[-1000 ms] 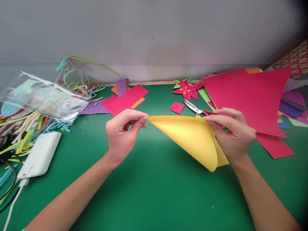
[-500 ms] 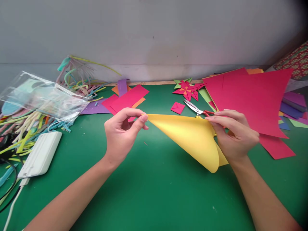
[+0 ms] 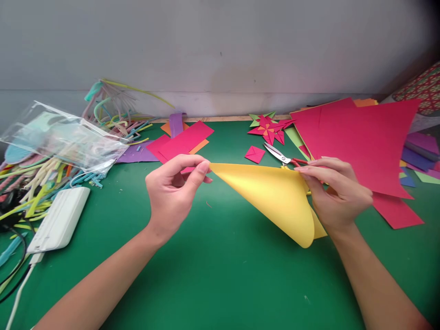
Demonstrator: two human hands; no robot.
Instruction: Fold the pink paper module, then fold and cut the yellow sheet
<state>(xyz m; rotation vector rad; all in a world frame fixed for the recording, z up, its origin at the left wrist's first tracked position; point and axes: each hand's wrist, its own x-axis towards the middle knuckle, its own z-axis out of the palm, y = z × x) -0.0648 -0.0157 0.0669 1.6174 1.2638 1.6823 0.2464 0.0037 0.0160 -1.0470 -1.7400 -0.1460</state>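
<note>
A sheet of yellow paper (image 3: 271,197), curled into a loose cone, hangs between my two hands above the green table (image 3: 220,279). My left hand (image 3: 175,197) pinches its pointed left corner between thumb and forefinger. At the other end of the top edge, my right hand (image 3: 335,192) grips the paper with its thumb and fingers. Just behind the right hand lie scissors (image 3: 280,155) with red handles, partly hidden by that hand and the paper. A small folded red paper square (image 3: 255,154) lies left of the scissor blades.
Large red sheets (image 3: 357,142) are stacked at the right. A folded paper star (image 3: 267,130) lies near the wall. Coloured paper strips (image 3: 187,140) sit at back left. A clear plastic bag (image 3: 68,137), pipe cleaners (image 3: 41,183) and a white power bank (image 3: 60,220) crowd the left side.
Both hands keep their hold on the yellow paper and barely move. The whole view has shifted very slightly.
</note>
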